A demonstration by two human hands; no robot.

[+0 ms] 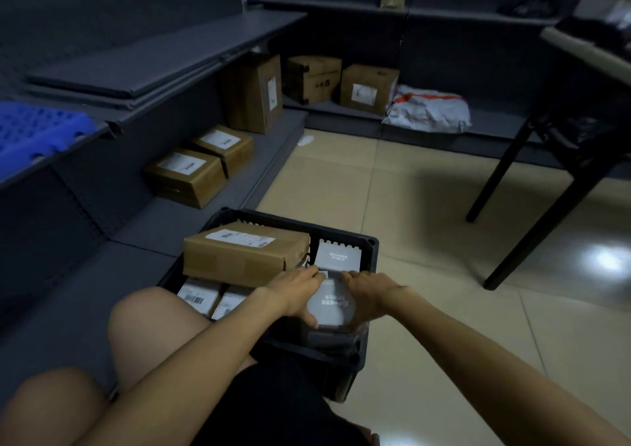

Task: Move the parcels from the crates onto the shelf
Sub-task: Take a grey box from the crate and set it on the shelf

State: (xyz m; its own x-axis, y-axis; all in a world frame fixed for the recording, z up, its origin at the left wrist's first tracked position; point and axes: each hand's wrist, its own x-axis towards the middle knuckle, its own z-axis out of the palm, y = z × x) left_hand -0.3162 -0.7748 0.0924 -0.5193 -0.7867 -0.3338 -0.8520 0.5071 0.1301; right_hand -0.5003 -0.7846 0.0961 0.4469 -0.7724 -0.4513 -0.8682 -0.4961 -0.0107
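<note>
I have both hands down in the black plastic crate (370, 241) at lower centre of the frame. My left hand (293, 293) and right hand (367, 292) curl round opposite sides of a flat grey plastic-wrapped parcel (330, 300), thumbs at its near edge. It lies directly between them, equally near both; I cannot tell its long axis. A brown cardboard box (246, 252) lies just left of it in the crate. The dark grey bottom shelf (150, 220) runs along the left, so I judge the lift must swing leftward.
</note>
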